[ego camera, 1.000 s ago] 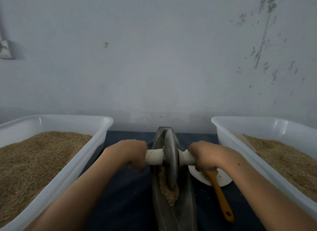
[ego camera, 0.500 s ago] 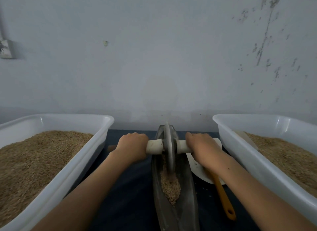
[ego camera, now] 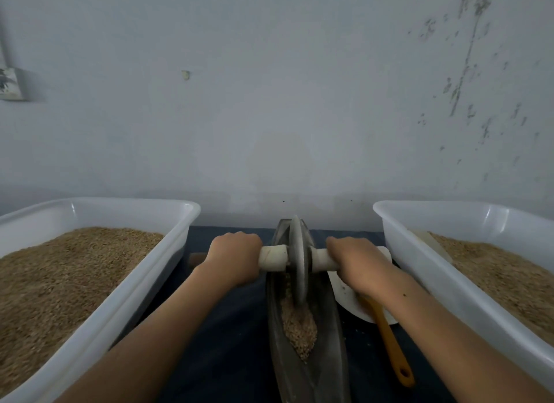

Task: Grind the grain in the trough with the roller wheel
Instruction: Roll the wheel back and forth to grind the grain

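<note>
A long, narrow dark metal trough (ego camera: pixel 326 354) lies on the dark table, pointing away from me. A grey roller wheel (ego camera: pixel 298 261) stands upright in its far half, on a pale axle handle (ego camera: pixel 274 258). My left hand (ego camera: pixel 235 257) grips the left end of the handle. My right hand (ego camera: pixel 356 260) grips the right end. A heap of brown grain (ego camera: pixel 299 327) lies in the trough just in front of the wheel.
A white plastic tub (ego camera: pixel 156 264) of grain stands to the left and another white tub (ego camera: pixel 419 270) of grain to the right. A white plate (ego camera: pixel 347 300) with an orange-handled utensil (ego camera: pixel 391 348) lies right of the trough. A grey wall rises close behind.
Both hands have pushed the wheel away from me along the trough, toward its far end. More of the grain heap now shows in front of the wheel.
</note>
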Available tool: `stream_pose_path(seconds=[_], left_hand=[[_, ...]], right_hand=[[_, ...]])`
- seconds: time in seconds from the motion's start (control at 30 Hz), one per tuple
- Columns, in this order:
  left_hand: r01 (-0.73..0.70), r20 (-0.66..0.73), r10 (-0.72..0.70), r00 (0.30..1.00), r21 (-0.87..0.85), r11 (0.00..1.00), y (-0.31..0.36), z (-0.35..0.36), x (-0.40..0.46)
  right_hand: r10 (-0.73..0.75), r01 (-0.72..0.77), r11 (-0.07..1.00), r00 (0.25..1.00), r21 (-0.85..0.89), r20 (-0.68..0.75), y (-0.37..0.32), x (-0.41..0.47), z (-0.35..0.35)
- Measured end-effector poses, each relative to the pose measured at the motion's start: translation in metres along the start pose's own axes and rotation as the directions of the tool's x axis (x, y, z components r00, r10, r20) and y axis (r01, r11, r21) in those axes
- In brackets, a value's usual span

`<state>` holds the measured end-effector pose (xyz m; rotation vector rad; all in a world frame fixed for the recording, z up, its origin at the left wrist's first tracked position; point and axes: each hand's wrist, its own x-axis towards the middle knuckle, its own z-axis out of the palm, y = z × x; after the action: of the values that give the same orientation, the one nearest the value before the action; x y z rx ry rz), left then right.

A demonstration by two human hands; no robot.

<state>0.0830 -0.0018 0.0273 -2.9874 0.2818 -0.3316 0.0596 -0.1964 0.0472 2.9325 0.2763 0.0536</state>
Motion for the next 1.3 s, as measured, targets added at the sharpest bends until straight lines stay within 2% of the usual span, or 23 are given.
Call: stream_pose_path(seconds=[0.1,0.2,0.27,0.33,0.43,0.53,0.67,0.77,0.83,0.87,0.93,1.0,1.07,1.17,1.23,1.3], left_hand=[[0.007,-0.154,-0.004,0.988,0.021,1.000,0.005,0.003,-0.001],[-0.002,-0.180,0.012,0.984,0.057,0.998,0.006,0.003,-0.001],[-0.011,-0.071,0.015,0.997,0.057,0.998,0.004,0.000,-0.001],[-0.015,0.097,0.015,0.995,0.008,1.000,0.001,-0.006,-0.002],[-0.023,0.343,0.055,0.938,-0.097,0.995,-0.003,-0.012,-0.004],[-0.024,0.416,0.077,0.906,-0.131,0.991,-0.004,-0.012,-0.004],[0.005,0.282,0.021,0.959,-0.091,0.996,-0.002,-0.009,-0.002],[0.020,0.086,-0.016,0.996,-0.044,0.999,-0.001,-0.001,0.000],[0.027,-0.075,-0.028,0.997,-0.015,1.000,0.001,0.004,0.001],[0.026,-0.121,-0.028,0.992,-0.013,1.000,0.002,0.006,0.000],[0.011,-0.133,-0.014,0.991,-0.018,1.000,0.001,0.006,0.000],[-0.021,-0.049,0.020,0.999,-0.020,1.000,-0.001,0.003,0.000],[-0.040,0.106,0.045,0.993,-0.050,0.998,-0.003,-0.003,-0.001],[-0.039,0.323,0.079,0.943,-0.128,0.991,-0.005,-0.010,-0.004],[-0.032,0.394,0.093,0.914,-0.159,0.987,-0.005,-0.011,-0.004],[-0.026,0.373,0.073,0.925,-0.127,0.992,-0.003,-0.011,-0.004]], right_hand=[[0.026,-0.023,1.000,0.982,0.016,-0.187,-0.001,0.005,0.014],[0.026,-0.019,0.999,0.985,0.045,-0.171,0.002,0.005,0.015],[0.007,-0.003,0.999,0.996,0.045,-0.085,0.003,0.003,0.009],[-0.014,0.013,0.999,1.000,0.047,0.019,0.003,0.000,0.002],[-0.047,0.038,0.997,0.990,0.064,0.136,0.003,-0.008,-0.006],[-0.055,0.037,0.994,0.983,0.100,0.177,0.004,-0.013,-0.008],[-0.025,0.019,0.998,0.994,0.060,0.109,0.001,-0.006,-0.005],[0.001,0.000,1.000,0.996,0.006,-0.090,-0.002,0.002,0.007],[0.011,-0.010,1.000,0.966,0.004,-0.260,-0.003,0.005,0.016],[0.013,-0.011,1.000,0.953,0.007,-0.302,-0.003,0.005,0.018],[0.001,0.003,1.000,0.956,0.014,-0.293,-0.002,0.006,0.018],[-0.009,0.013,1.000,0.982,0.020,-0.188,0.000,0.004,0.013],[-0.022,0.022,1.000,0.998,0.011,-0.051,0.002,0.001,0.004],[-0.075,0.073,0.997,0.993,0.025,0.090,0.003,-0.008,-0.006],[-0.086,0.082,0.996,0.987,0.038,0.133,0.004,-0.014,-0.007],[-0.083,0.079,0.996,0.988,0.032,0.133,0.005,-0.014,-0.007]])
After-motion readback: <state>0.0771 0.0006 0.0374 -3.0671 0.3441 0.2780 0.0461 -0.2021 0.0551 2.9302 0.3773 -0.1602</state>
